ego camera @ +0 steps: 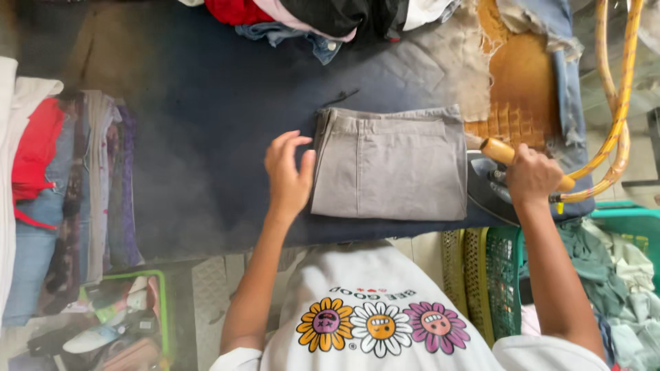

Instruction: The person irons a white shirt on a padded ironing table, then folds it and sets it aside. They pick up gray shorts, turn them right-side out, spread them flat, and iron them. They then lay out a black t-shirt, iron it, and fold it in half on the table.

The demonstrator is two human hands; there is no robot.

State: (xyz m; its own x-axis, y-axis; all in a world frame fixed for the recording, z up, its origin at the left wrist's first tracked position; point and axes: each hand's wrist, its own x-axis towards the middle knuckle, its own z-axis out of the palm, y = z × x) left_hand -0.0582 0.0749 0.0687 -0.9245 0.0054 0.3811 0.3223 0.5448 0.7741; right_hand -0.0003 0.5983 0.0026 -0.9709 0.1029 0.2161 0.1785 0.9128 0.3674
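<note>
1. The folded grey cotton trousers (392,163) lie flat in the middle of the dark blue padded bench (206,117).
2. The left hand (289,175) rests open at their left edge, its grip released, fingers spread.
3. The right hand (531,177) is clenched round the wooden handle of the steam iron (496,185), parked just right of the trousers.
4. The cloth looks soft, light and limp; it is best lifted by the folded edges.
5. Open bench lies to the left; the heap of mixed clothes (323,17) crowds the far edge, and the worn, torn padding (515,89) is at right.
</note>
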